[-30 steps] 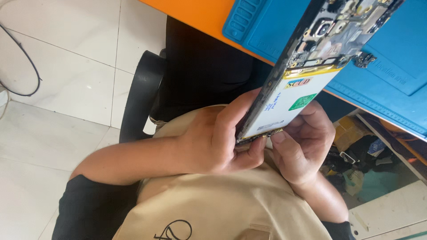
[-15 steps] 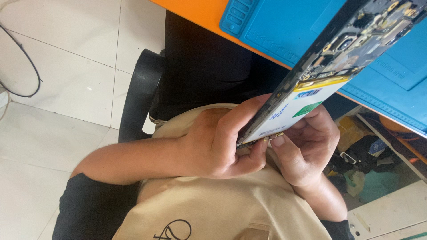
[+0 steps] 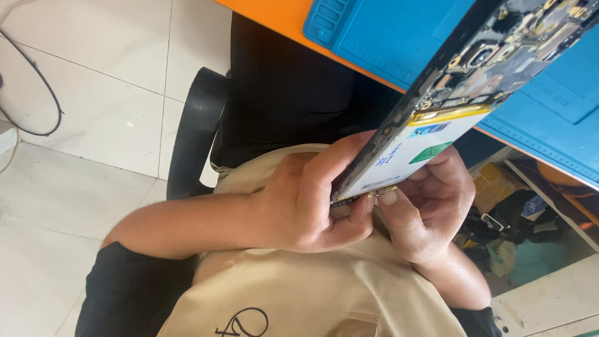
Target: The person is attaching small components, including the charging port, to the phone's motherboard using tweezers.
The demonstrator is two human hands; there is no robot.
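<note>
— Where's the opened phone [image 3: 437, 118]?
— Held tilted above the lap, beyond the tabletop's [image 3: 274, 15] near edge, over the blue mat [image 3: 399, 37].
— And each grip?
— Left hand [image 3: 312, 200] clamped on its lower edge; right hand [image 3: 424, 206] clamped beneath, thumb at the bottom corner.

The opened phone [image 3: 449, 100] sits between the left hand [image 3: 312, 200] and right hand [image 3: 424, 206], above the lap, before the mat [image 3: 387, 31] on the desk [image 3: 274, 12].
</note>
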